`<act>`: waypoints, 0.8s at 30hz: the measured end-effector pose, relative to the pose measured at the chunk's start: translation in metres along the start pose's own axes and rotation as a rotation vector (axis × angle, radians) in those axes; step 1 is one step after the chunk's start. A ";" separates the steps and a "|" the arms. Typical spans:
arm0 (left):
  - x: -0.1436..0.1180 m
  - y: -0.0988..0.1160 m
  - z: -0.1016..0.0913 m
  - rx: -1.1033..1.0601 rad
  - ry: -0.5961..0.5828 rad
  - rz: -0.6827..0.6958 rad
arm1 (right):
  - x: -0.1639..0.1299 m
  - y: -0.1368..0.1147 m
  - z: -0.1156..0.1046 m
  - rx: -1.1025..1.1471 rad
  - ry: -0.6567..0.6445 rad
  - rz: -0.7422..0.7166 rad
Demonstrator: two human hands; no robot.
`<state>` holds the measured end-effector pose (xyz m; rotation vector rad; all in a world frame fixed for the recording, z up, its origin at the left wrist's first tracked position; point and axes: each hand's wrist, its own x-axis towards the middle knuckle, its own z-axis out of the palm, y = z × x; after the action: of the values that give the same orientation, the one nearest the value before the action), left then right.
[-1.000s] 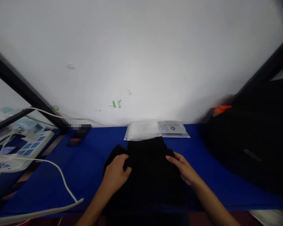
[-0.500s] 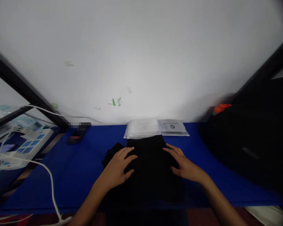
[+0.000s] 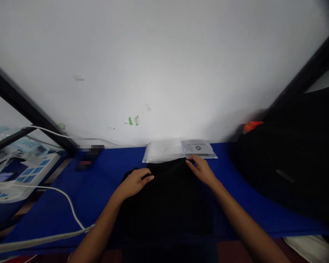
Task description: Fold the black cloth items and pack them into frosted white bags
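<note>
A folded black garment (image 3: 170, 197) lies flat on the blue table cover (image 3: 98, 193), near the front edge and directly before the person. Its far edge touches, or just overlaps, a stack of clear plastic bags (image 3: 164, 150) set against the white wall (image 3: 164, 65).

The left hand (image 3: 134, 181) rests at the garment's far left corner. Its fingers (image 3: 146, 178) are curled loosely, the tips on the cloth edge; whether they pinch the cloth cannot be told, the fabric being too dark. The right hand (image 3: 201, 170) sits at the far right corner, fingers partly bent, thumb and forefinger close together at the cloth edge just beside the bags. A firm grip cannot be confirmed there either.

A second bag with a grey printed label (image 3: 199, 148) lies beside the stack on the right. A large black mass (image 3: 293, 160) stands well to the right, an orange item (image 3: 251, 126) behind it. A white cable (image 3: 44, 237) crosses the near left of the table; a white power strip (image 3: 27, 175) lies further left.
</note>
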<state>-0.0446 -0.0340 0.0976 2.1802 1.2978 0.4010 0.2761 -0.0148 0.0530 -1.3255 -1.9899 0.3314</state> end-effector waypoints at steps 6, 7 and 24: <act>0.016 0.002 0.006 0.548 0.512 -0.135 | 0.018 -0.007 0.015 -0.373 0.105 0.044; 0.012 0.003 0.009 0.564 0.507 -0.069 | 0.013 -0.013 0.014 -0.391 0.111 0.008; -0.076 0.012 -0.024 0.044 -0.097 -0.057 | -0.044 -0.038 -0.040 0.332 -0.437 0.040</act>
<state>-0.0852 -0.0969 0.1262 2.1650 1.3237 0.2432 0.2863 -0.0766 0.0848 -1.1477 -2.1342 0.9961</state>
